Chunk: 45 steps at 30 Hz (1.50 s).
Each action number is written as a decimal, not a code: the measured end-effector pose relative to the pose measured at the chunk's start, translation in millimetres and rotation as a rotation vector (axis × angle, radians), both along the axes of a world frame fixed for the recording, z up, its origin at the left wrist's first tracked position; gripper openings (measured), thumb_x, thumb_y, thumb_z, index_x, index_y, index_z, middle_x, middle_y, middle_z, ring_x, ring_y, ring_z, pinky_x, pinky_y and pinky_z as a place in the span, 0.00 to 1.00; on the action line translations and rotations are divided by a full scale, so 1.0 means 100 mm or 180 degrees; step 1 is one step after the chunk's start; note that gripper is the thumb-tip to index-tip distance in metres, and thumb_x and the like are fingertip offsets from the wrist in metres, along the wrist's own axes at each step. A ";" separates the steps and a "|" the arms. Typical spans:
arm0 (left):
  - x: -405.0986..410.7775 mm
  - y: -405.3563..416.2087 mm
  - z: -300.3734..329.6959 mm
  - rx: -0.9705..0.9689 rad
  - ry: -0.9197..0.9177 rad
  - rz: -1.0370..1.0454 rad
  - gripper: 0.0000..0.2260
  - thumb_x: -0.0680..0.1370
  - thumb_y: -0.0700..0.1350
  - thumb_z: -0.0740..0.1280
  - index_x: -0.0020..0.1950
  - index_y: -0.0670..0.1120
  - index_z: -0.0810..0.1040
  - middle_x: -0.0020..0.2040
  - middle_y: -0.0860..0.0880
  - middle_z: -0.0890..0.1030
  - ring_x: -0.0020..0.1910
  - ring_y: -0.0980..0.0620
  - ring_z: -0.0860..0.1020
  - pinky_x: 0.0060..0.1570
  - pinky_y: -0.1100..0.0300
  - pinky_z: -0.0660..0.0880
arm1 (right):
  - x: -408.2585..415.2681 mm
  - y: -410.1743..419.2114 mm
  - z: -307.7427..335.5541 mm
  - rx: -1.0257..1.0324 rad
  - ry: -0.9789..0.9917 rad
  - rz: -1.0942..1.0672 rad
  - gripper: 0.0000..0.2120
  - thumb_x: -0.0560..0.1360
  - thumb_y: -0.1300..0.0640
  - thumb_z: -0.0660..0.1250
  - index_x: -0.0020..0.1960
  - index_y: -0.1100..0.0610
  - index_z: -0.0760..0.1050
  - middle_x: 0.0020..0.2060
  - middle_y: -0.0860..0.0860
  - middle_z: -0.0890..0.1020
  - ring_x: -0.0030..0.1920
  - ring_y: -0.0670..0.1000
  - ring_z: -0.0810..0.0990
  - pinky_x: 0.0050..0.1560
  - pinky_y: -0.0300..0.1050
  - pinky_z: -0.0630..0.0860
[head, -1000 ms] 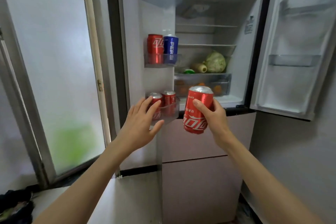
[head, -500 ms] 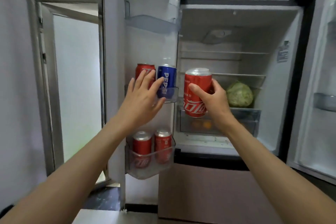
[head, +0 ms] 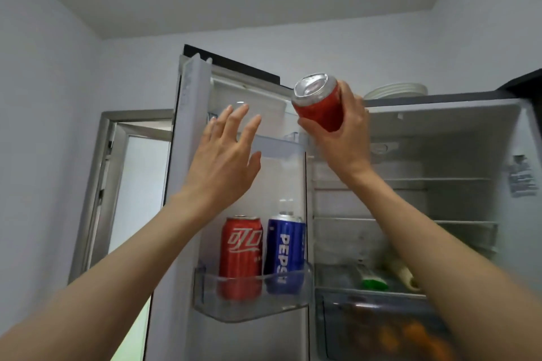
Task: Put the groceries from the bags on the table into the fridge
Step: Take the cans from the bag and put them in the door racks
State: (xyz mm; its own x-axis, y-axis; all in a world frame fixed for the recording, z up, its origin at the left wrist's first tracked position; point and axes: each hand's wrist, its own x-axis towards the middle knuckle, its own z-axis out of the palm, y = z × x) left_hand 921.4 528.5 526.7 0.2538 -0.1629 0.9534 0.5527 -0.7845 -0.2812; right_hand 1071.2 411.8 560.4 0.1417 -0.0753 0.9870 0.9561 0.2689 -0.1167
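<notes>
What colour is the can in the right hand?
Red with a silver top, the can in the right hand, head view.

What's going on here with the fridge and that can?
A person stands at an open fridge, loading drinks. The right hand holds a red can, tilted, up near the top shelf of the left door. The left hand is open with fingers spread, reaching toward that same shelf. In the door shelf below, a red cola can and a blue Pepsi can stand upright side by side.
</notes>
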 end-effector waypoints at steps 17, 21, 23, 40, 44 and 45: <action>-0.02 0.05 0.28 -0.0061 -0.0315 -0.0330 0.30 0.73 0.48 0.70 0.70 0.37 0.66 0.64 0.41 0.72 0.62 0.44 0.73 0.59 0.54 0.72 | 0.00 0.43 0.91 -0.1705 -0.0911 0.0432 0.34 0.70 0.47 0.71 0.73 0.48 0.62 0.61 0.53 0.76 0.57 0.53 0.77 0.59 0.52 0.75; -0.06 0.03 0.29 -0.0166 -0.0357 -0.0325 0.30 0.71 0.50 0.71 0.68 0.37 0.68 0.66 0.42 0.70 0.59 0.43 0.75 0.56 0.54 0.74 | 0.07 0.44 0.86 -0.2221 -0.0665 0.0961 0.24 0.74 0.46 0.66 0.69 0.45 0.66 0.52 0.48 0.78 0.48 0.46 0.79 0.47 0.41 0.76; -0.08 0.03 0.31 -0.0161 -0.0290 -0.0280 0.30 0.71 0.50 0.71 0.67 0.37 0.69 0.65 0.42 0.71 0.60 0.43 0.75 0.58 0.53 0.74 | 0.09 0.45 0.88 -0.2403 -0.0622 0.1034 0.23 0.75 0.46 0.64 0.69 0.44 0.66 0.49 0.46 0.78 0.46 0.45 0.78 0.45 0.39 0.75; -0.16 0.04 0.15 -0.0455 -0.0242 -0.0211 0.27 0.77 0.47 0.65 0.74 0.44 0.61 0.73 0.45 0.64 0.73 0.47 0.60 0.72 0.48 0.59 | -0.14 0.46 0.47 -0.1792 -0.1033 -0.0741 0.21 0.80 0.44 0.50 0.71 0.48 0.65 0.68 0.50 0.71 0.68 0.52 0.67 0.69 0.52 0.62; -0.25 0.07 -0.18 -0.1013 -0.0467 -0.0133 0.31 0.77 0.46 0.64 0.76 0.44 0.54 0.76 0.43 0.53 0.76 0.47 0.51 0.74 0.52 0.52 | -0.12 0.40 0.09 -0.1508 -0.1347 -0.1065 0.30 0.79 0.44 0.55 0.76 0.51 0.51 0.76 0.52 0.56 0.76 0.52 0.52 0.75 0.56 0.46; -0.27 0.06 -0.27 -0.1267 -0.0513 -0.0182 0.32 0.78 0.46 0.64 0.76 0.43 0.51 0.77 0.44 0.51 0.76 0.48 0.49 0.73 0.56 0.49 | -0.13 0.38 0.00 -0.1468 -0.1396 -0.1083 0.30 0.79 0.44 0.55 0.77 0.51 0.50 0.77 0.52 0.53 0.76 0.52 0.49 0.75 0.57 0.44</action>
